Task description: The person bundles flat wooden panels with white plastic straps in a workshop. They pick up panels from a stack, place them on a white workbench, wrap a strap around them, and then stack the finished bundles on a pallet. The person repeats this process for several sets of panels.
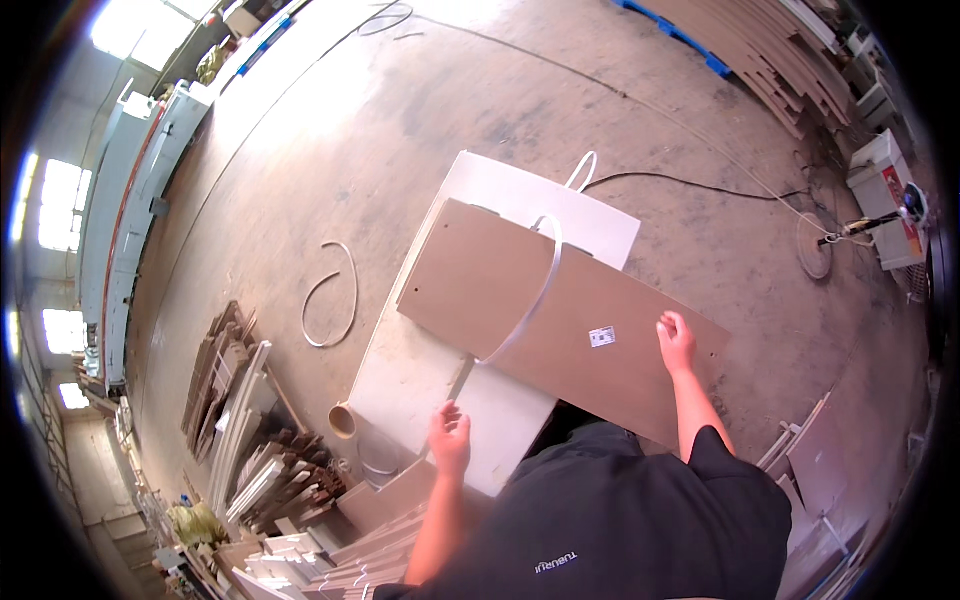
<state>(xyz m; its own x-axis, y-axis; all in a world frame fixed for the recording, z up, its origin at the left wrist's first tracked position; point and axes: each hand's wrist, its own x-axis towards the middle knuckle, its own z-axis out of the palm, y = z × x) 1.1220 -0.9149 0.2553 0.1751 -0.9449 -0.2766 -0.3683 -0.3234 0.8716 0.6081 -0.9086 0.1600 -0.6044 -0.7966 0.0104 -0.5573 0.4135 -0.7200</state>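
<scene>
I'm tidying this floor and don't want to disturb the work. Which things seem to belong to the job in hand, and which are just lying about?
Likely in the job:
brown panel, with the right hand over it
white strip looping across it
pale boards beneath it

Apparently lying about:
curled strip
cardboard tube
heaped offcuts, lower left

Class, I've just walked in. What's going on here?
A person in a black shirt is working at a brown board lying across white panels. The right hand is at the board's right end; contact is unclear. The left hand, fingers loosely curled, is near the panels. A white strip arches over the board.
</scene>
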